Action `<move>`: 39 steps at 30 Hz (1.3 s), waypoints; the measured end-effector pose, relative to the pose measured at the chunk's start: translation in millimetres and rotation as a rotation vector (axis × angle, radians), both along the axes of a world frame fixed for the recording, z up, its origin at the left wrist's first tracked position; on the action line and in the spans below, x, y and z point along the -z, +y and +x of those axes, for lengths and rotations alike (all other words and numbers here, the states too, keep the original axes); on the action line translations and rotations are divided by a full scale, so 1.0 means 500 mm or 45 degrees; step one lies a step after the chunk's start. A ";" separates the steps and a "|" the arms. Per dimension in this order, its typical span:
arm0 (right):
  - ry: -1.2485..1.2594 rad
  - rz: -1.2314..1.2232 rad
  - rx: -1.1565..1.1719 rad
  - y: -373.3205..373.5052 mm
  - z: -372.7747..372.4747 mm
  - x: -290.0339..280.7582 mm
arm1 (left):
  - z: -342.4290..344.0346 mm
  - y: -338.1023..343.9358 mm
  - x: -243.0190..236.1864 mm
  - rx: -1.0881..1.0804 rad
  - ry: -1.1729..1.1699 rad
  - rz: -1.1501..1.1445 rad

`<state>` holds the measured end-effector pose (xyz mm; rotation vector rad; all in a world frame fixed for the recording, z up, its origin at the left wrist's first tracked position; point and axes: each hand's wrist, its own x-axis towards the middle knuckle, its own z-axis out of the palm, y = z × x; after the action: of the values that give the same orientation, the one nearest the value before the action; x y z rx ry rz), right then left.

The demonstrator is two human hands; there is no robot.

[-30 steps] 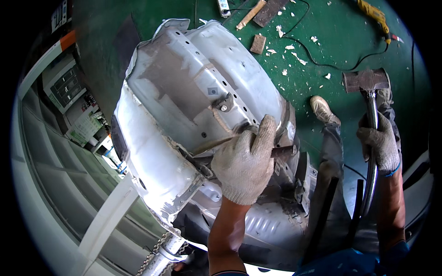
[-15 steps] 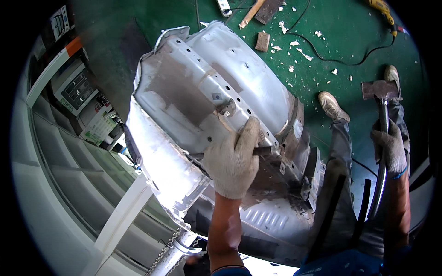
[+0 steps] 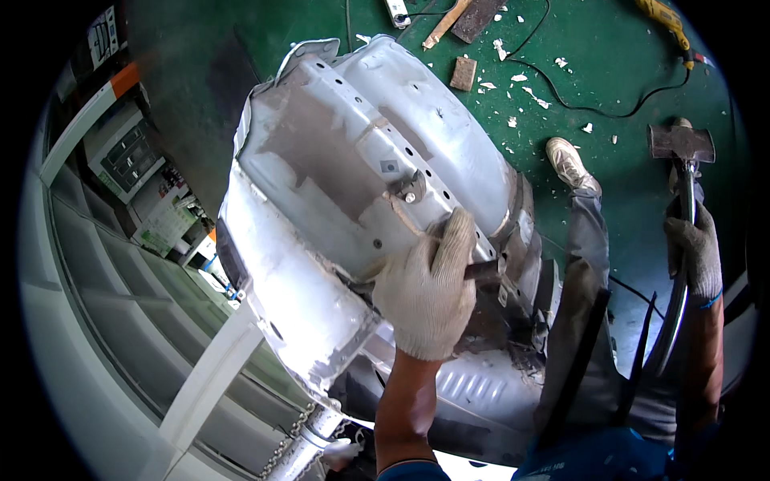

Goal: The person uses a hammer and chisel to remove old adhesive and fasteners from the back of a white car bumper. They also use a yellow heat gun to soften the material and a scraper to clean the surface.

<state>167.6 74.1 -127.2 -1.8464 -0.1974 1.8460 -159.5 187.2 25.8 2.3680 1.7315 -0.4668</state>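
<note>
My left hand (image 3: 425, 297), in a knitted work glove, is closed round a dark chisel-like metal bar (image 3: 484, 271). The bar's thick end sticks out to the right of the fist, and its thin end points left against a grey sheet-metal car body section (image 3: 305, 172). A ridge with a row of holes runs over this metal, and a bolt stud (image 3: 410, 197) stands above my fingers. Off to the right, my gloved right hand (image 3: 695, 248) grips the metal handle of a hammer (image 3: 682, 144). The hammer's head is up and clear of the panel.
A yellow power tool (image 3: 667, 22) with a black cord lies on the green floor, far right. Paint flakes, a brown block (image 3: 463, 74) and a wooden-handled tool (image 3: 446, 24) lie beyond the panel. A chain (image 3: 289, 437) hangs by a white post at lower left.
In the picture, the panel and my left hand with the bar have shifted slightly right. The hammer in my right hand has moved right and a little up, its head turned more level.
</note>
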 end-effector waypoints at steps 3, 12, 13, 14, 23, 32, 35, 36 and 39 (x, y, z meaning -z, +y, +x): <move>0.083 -0.038 0.064 -0.006 -0.045 0.014 | -0.026 -0.003 0.019 0.043 -0.025 0.011; 0.205 -0.157 0.070 -0.022 -0.094 0.022 | -0.010 0.038 0.016 -0.030 -0.091 0.033; 0.193 -0.159 0.047 -0.023 -0.090 0.022 | -0.003 0.043 0.014 -0.064 -0.082 0.066; 0.178 -0.160 0.028 -0.022 -0.085 0.020 | 0.003 0.050 0.012 -0.094 -0.077 0.099; -0.052 0.069 -0.077 0.055 -0.047 -0.025 | -0.028 0.076 -0.002 -0.336 -0.129 0.242; -0.132 0.491 -0.354 0.248 -0.126 -0.213 | -0.030 0.107 -0.026 -0.500 -0.233 0.138; -0.024 0.675 -0.643 0.291 -0.207 -0.261 | -0.030 0.103 -0.034 -0.451 -0.225 0.115; 0.000 0.615 -0.712 0.305 -0.219 -0.283 | -0.033 0.094 -0.035 -0.452 -0.203 0.101; 0.033 0.252 -0.498 0.284 -0.189 -0.294 | -0.045 0.065 -0.026 -0.197 -0.174 0.037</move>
<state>73.0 216.2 19.7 -1.7349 -0.7500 2.0156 -181.9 219.7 38.6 2.2059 1.8508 -0.2524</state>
